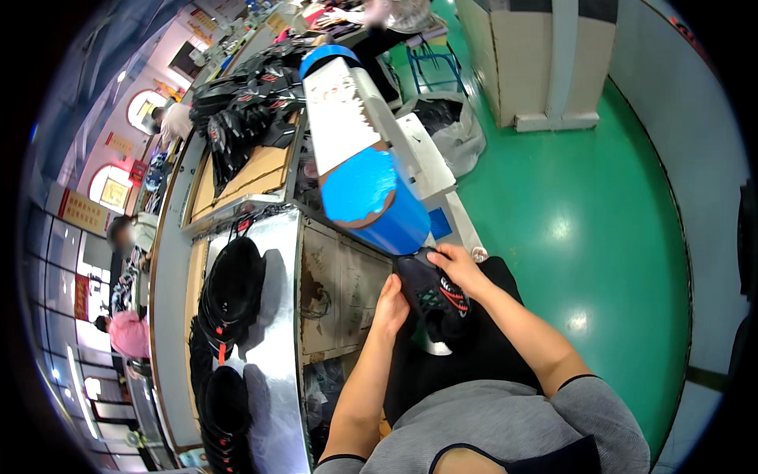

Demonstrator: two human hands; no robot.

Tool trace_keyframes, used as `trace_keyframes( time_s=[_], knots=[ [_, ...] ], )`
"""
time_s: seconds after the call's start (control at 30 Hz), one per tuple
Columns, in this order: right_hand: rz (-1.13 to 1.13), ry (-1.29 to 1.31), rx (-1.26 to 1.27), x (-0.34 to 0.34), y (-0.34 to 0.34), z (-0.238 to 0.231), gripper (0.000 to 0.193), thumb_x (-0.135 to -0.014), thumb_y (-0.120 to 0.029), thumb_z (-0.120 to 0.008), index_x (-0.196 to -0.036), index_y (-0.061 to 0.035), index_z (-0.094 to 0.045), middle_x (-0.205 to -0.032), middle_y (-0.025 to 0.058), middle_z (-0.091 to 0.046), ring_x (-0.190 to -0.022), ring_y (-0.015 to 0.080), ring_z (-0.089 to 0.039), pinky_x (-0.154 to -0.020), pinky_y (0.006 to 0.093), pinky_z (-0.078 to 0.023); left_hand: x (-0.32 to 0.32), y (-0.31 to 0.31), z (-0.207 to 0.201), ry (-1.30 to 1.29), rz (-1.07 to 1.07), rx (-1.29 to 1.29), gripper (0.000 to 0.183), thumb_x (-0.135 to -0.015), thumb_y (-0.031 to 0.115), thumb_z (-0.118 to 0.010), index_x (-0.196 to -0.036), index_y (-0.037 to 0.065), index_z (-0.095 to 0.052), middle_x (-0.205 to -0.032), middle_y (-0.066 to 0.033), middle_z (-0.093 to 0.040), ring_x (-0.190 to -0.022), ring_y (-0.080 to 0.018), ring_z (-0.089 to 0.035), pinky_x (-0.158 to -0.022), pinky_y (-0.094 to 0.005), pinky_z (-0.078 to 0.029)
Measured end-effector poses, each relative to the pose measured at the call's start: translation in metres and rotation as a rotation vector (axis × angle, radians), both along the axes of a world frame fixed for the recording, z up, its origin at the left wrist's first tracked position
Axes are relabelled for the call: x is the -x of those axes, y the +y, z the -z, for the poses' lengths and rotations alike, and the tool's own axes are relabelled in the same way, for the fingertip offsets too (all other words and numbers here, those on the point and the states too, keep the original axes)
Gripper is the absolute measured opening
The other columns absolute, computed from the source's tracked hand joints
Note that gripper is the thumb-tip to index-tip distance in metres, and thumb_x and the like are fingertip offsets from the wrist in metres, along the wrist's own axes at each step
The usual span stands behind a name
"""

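Observation:
A black shoe upper (433, 294) with red and grey trim on its side lies over my lap, its far end close to the front of a blue and white machine (399, 225). My left hand (390, 305) grips the upper along its left edge, thumb against the side. From the right, my right hand (460, 267) pinches the far edge near the machine. Both hands have their fingers closed on the upper. What lies under the machine's head is hidden.
On my left, a metal-topped bench (276, 340) carries several black shoe uppers (230, 288). Farther off, a heap of black pieces (245, 103) rests on cardboard. A bag of dark material (442, 126) stands on the green floor (553, 221). Other people work beyond the bench.

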State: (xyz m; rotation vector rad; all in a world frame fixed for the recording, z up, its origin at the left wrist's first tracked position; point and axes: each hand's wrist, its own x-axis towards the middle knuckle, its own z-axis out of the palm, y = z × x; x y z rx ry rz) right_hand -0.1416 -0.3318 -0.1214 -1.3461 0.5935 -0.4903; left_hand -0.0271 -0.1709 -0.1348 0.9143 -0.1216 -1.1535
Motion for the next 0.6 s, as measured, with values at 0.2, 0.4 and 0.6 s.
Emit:
trace_keyframes(
  time_s=[0.2, 0.4, 0.6],
  knots=[
    [0.048, 0.014, -0.148, -0.011, -0.023, 0.011, 0.025, -0.084, -0.023, -0.066, -0.080, 0.0015, -0.064, -0.067, 0.0034, -0.060, -0.063, 0.0111, -0.052, -0.058, 0.0281, -0.041, 0.003, -0.027, 0.000, -0.073, 0.012, -0.033, 0.047, -0.090, 0.037, -0.057, -0.129, 0.012, -0.047, -0.132, -0.0021, -0.050, -0.124, -0.0218, -0.044, -0.106, -0.0409, -0.032],
    [0.036, -0.197, -0.759, -0.001, -0.028, 0.028, 0.018, -0.088, -0.020, -0.065, -0.080, -0.0036, -0.064, -0.072, -0.0021, -0.059, -0.063, 0.0050, -0.052, -0.056, 0.0209, -0.039, 0.002, -0.035, -0.039, -0.344, -0.071, -0.231, 0.023, -0.094, 0.019, -0.055, -0.114, 0.008, -0.056, -0.119, -0.0064, -0.059, -0.110, -0.0208, -0.056, -0.097, -0.0386, -0.044],
    [0.028, 0.022, -0.388, -0.002, -0.042, 0.004, 0.020, -0.084, -0.020, -0.067, -0.081, -0.0012, -0.065, -0.070, 0.0030, -0.062, -0.065, 0.0102, -0.055, -0.059, 0.0249, -0.042, 0.004, -0.035, -0.012, -0.207, -0.112, -0.093, 0.031, -0.095, 0.023, -0.052, -0.122, 0.008, -0.051, -0.126, -0.0069, -0.055, -0.114, -0.0223, -0.054, -0.098, -0.0411, -0.043]
  ],
)
